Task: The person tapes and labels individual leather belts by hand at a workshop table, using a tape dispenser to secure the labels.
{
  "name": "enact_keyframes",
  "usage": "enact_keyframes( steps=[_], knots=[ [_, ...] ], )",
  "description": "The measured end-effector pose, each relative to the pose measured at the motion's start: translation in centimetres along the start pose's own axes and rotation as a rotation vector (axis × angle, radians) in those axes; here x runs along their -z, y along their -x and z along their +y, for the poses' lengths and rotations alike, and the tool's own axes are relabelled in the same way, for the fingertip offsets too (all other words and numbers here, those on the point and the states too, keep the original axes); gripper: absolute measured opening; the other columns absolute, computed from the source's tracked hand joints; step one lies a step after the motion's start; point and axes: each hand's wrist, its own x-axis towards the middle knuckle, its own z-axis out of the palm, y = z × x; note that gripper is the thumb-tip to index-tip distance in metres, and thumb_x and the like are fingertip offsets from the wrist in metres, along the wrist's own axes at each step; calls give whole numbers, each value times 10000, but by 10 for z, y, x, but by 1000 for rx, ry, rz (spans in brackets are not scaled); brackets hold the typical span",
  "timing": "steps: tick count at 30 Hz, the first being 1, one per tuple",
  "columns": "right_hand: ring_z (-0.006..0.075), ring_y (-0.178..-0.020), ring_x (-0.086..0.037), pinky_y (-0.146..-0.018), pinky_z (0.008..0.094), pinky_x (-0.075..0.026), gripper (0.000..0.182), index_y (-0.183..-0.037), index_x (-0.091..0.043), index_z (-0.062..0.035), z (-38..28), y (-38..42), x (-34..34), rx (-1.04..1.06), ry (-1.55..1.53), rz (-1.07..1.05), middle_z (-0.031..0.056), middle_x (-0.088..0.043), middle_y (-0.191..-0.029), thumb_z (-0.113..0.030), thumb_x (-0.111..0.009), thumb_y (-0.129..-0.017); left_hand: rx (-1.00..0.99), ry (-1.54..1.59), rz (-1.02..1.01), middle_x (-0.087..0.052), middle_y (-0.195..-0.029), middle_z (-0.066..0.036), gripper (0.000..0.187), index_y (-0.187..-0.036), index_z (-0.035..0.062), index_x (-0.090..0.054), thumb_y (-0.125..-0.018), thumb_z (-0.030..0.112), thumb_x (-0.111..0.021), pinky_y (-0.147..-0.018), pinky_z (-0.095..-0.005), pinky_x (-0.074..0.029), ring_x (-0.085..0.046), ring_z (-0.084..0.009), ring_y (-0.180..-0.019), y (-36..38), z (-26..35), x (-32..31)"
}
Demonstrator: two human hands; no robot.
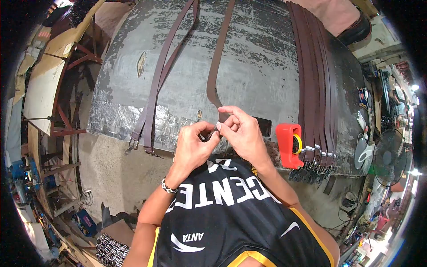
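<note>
One long brown strap [215, 73] runs from the far edge of the table down to my hands at the near edge. My left hand [195, 141] is closed in a pinch at the strap's near end. My right hand [242, 132] also pinches that end, with its thumb and fingers close to the left fingertips. Fingers hide most of the strap's end, so any small part there cannot be made out. Left of my hands lies another brown strap [161, 75], doubled into two lengths, with a metal clip [133, 143] at its near end.
A row of brown straps [313, 84] with metal fittings [318, 167] lies at the right. Beside it stands a red tape dispenser [288, 147]. A dark rectangular object [265, 127] rests behind my right hand on the worn table [253, 58]. A fan [392, 158] is far right.
</note>
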Motion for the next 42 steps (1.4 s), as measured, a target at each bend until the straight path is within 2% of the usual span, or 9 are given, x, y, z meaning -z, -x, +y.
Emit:
enact_keyframes(
  steps=[4,7,10,16,22,28,31,37,42],
  knots=[
    [27,-566,-494,-509,218,-393,378,-1230,-582,14,-5,-1,4,8,100,-33,9,-610,-676,-53,-680,-872,26,-13,9,-629,-601,-110,207,-846,-52,-691,-810,152,-697,-512,-303,-444,-561,-117,-525,1,5,1],
    [34,-550,-495,-502,229,-395,385,-1232,-583,5,-6,-2,6,17,158,-31,25,-616,-659,-74,-689,-870,20,12,15,-610,-584,-102,208,-840,-53,-691,-806,153,-701,-503,-296,-433,-544,-105,-520,2,6,0],
    [40,-540,-499,-498,236,-398,390,-1232,-586,-3,-7,-1,5,16,209,-19,34,-620,-649,-91,-699,-869,47,2,-26,-622,-630,-15,186,-875,-44,-699,-843,139,-695,-484,-233,-382,-485,-27,-550,3,3,1],
    [41,-555,-498,-522,224,-395,402,-1253,-580,-13,-5,-2,6,-69,249,-35,13,-600,-637,-142,-707,-894,96,248,-35,-651,-722,5,118,-878,-39,-693,-859,77,-685,-553,-210,-429,-544,-26,-634,2,0,5],
    [23,-628,-474,-574,189,-386,494,-1369,-487,-30,10,-3,4,18,-138,-112,-45,-501,-679,-126,-679,-925,178,559,-16,-693,-790,-45,97,-903,-53,-688,-875,41,-684,-618,-217,-508,-626,-67,-694,1,-1,7],
    [44,-613,-487,-515,206,-380,567,-1439,-392,-68,14,-4,3,58,-491,-153,-6,-556,-741,-32,-622,-922,201,589,-4,-696,-810,-40,78,-901,-40,-688,-870,32,-689,-639,-217,-511,-627,-65,-703,0,-6,10],
    [41,-622,-530,-514,163,-377,548,-1422,-393,-23,10,-1,9,-63,-570,-176,18,-583,-790,-70,-624,-927,200,528,-18,-695,-818,-34,86,-915,-34,-685,-877,44,-686,-641,-213,-508,-628,-68,-703,-1,-7,16],
    [37,-619,-545,-472,157,-378,247,-1123,-584,-7,22,-2,3,-201,-540,-61,16,-614,-796,-153,-647,-934,180,603,-18,-696,-827,-42,102,-944,-33,-676,-887,52,-682,-646,-225,-514,-632,-76,-712,-3,-6,24],
    [15,-606,-518,-470,156,-363,143,-929,-629,-53,29,-9,-11,-184,-635,-167,-22,-608,-768,-180,-693,-914,113,565,-24,-692,-822,-38,115,-939,-35,-669,-903,74,-674,-656,-219,-507,-626,-71,-719,-2,-14,15]
  ],
)
